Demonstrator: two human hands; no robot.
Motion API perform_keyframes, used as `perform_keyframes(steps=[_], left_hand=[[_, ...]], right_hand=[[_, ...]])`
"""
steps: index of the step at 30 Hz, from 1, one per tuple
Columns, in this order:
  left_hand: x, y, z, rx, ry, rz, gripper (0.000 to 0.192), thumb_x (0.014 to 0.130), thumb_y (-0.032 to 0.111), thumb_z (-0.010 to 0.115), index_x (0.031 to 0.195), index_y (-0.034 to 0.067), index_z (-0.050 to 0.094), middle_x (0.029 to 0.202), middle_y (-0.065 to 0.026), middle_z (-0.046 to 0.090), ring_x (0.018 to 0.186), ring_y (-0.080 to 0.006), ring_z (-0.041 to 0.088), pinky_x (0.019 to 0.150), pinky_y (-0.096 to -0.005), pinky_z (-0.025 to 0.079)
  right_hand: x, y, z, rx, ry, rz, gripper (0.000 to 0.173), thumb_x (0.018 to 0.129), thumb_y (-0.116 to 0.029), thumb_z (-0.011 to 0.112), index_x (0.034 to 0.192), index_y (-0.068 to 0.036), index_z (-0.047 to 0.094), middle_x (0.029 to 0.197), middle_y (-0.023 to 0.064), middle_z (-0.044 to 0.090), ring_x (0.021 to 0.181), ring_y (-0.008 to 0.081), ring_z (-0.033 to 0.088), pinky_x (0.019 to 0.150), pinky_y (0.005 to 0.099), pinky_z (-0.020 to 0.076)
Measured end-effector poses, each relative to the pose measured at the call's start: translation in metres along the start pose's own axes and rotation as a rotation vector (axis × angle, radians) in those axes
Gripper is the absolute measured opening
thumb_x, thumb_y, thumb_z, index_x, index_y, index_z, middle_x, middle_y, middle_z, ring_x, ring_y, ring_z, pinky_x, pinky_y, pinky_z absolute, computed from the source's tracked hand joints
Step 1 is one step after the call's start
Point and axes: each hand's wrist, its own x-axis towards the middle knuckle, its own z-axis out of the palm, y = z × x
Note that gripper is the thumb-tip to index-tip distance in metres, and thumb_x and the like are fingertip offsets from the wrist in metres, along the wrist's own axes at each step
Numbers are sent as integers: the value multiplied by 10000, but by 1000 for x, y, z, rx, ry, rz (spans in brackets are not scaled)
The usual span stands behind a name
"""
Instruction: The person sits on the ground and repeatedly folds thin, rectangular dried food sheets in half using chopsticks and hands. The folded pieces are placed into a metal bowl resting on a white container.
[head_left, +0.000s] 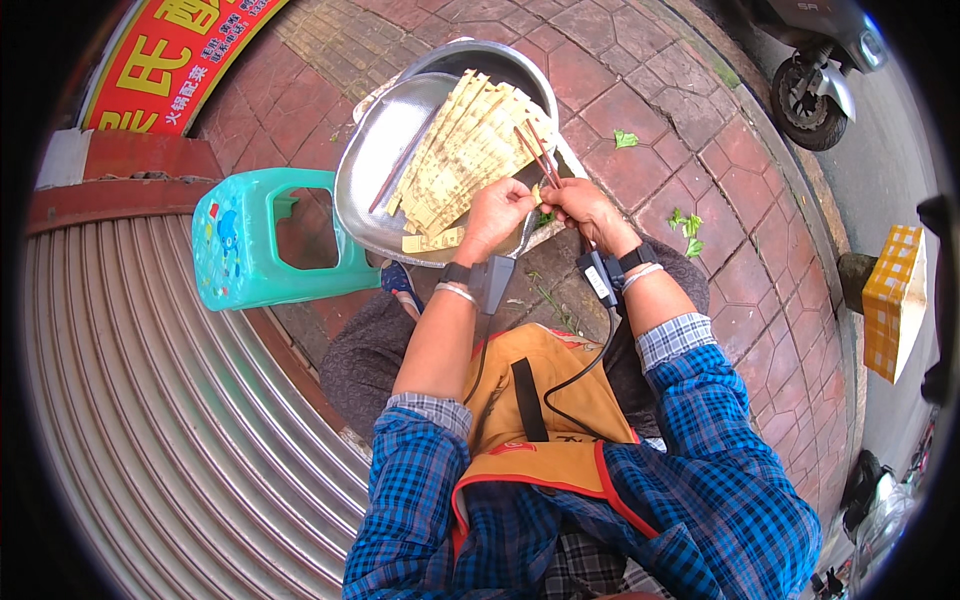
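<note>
My left hand (496, 212) pinches near a small yellowish piece (535, 194) that lies between my two hands. My right hand (581, 204) grips several thin reddish-brown sticks (541, 154), their tips pointing up and away from me. Just beyond my hands a shiny metal strainer basin (367, 150) leans on a deeper metal basin (551, 90). Many flat, pale-yellow food strips (465, 154), perhaps tofu skin, are fanned out in it. A short strip (433, 240) sits at its near edge. One loose dark stick (401, 165) rests beside the fan.
To the left is a teal plastic stool (251, 277) beside a metal roller shutter (150, 360). Green leaf scraps (690, 229) lie on red paving (742, 285). A scooter (817, 82) and a yellow-checked box (894, 300) are near the kerb. A red sign (161, 71) bears writing.
</note>
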Motion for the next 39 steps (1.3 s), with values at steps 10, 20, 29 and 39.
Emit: perform_keyframes(steps=[10,20,29,39], left_hand=[[-2,-3,3,16,4,10,123,795,94,687,861,-1,645,764,-22,645,700,-73,579,658,-225,482],[-7,-3,1,14,26,27,108,825,89,637,881,-1,657,730,-5,634,674,-61,569,617,-212,465],[-5,-11,8,-10,82,66,78,819,71,641,863,10,660,737,11,631,674,-50,556,617,-210,457],[-4,-11,9,-106,73,-15,66,821,67,642,850,9,654,731,14,619,653,-47,535,594,-205,438]], right_hand=[[3,2,0,-29,-4,-5,99,865,-180,573,806,-101,586,637,-43,571,467,35,419,403,193,286],[1,1,0,-40,0,-17,104,868,-187,569,806,-105,582,635,-42,564,469,37,419,406,199,291],[4,3,1,-97,43,-23,101,857,-199,581,826,-103,588,643,-37,562,465,41,418,402,205,283],[4,3,1,-101,49,-12,120,847,-215,593,806,-102,591,647,-32,559,470,45,413,404,210,277]])
